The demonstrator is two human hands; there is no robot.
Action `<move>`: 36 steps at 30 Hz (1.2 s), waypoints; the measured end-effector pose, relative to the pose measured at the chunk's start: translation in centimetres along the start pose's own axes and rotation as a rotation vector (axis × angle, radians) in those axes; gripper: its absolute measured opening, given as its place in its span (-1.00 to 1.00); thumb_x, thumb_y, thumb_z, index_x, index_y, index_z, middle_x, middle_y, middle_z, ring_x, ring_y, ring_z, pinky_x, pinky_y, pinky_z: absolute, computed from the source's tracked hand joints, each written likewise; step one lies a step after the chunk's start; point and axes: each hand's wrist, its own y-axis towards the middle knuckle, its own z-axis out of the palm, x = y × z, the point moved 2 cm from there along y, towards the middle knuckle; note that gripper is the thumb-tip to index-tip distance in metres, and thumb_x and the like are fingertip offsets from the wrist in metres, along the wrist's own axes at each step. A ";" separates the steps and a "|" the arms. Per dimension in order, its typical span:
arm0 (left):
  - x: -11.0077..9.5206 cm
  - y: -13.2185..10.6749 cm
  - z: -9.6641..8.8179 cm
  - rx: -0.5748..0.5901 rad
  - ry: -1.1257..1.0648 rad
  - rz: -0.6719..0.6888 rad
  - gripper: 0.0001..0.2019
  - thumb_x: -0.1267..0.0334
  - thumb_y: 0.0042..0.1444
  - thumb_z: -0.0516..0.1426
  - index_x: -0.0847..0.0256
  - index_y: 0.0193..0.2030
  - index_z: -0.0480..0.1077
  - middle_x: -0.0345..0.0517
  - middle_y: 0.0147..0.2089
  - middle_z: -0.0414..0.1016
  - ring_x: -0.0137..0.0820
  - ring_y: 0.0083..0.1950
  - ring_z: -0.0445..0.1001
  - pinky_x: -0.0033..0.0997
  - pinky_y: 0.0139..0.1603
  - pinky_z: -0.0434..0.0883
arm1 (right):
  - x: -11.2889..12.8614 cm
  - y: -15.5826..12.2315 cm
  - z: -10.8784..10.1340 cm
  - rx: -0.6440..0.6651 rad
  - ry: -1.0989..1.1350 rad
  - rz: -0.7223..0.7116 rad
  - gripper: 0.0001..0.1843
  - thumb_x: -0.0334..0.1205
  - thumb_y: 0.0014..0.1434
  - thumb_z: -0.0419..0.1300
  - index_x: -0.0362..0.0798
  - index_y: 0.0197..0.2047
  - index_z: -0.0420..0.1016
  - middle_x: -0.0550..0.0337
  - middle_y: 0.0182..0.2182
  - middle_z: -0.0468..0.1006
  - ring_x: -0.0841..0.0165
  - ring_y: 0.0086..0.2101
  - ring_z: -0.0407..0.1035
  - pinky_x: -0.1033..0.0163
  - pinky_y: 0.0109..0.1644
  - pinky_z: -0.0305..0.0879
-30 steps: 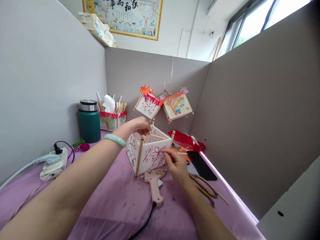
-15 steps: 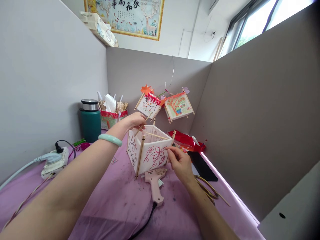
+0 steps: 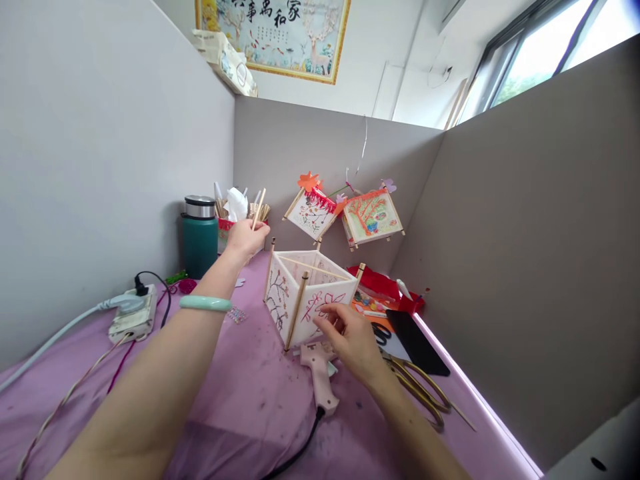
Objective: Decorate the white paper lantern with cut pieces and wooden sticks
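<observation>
My left hand [image 3: 245, 239], with a pale green bangle on its wrist, pinches a thin wooden stick [image 3: 259, 208] upright in front of the stick holder. In the middle of the table stands a white lantern frame [image 3: 281, 293], open at the top, with dark wooden corner posts and flowers drawn on its panels. Another wooden stick [image 3: 315, 267] lies slantwise across its top. My right hand [image 3: 353, 338] is at the lantern's front right panel, thumb and fingers apart, holding nothing; whether it touches the panel I cannot tell. Below lies a pink glue gun [image 3: 319, 380].
Brass-handled scissors [image 3: 425, 390], black-handled scissors [image 3: 381, 333] and a black tablet-like slab [image 3: 419, 343] lie at right. Two finished lanterns [image 3: 373, 215] hang behind. A green bottle [image 3: 199, 240] and a power strip [image 3: 134, 319] with cords are at left. Grey partitions [image 3: 320, 147] enclose the table.
My left hand has moved from the lantern's top to the left and back, carrying the stick. The right hand's fingers have opened and come a little left across the panel. The view has shifted.
</observation>
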 end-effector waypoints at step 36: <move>-6.2 -6.2 -3.3 0.077 0.172 0.680 -0.66 0.18 0.25 -0.09 0.22 -0.11 0.47 -0.05 -0.16 0.49 -0.35 -0.13 0.41 -0.35 -0.05 0.30 | -4.0 3.0 0.3 0.040 -0.099 0.059 -0.81 -0.09 0.12 0.17 -0.01 -0.24 0.39 0.27 -0.44 0.53 0.37 -0.48 0.37 0.28 -0.36 0.17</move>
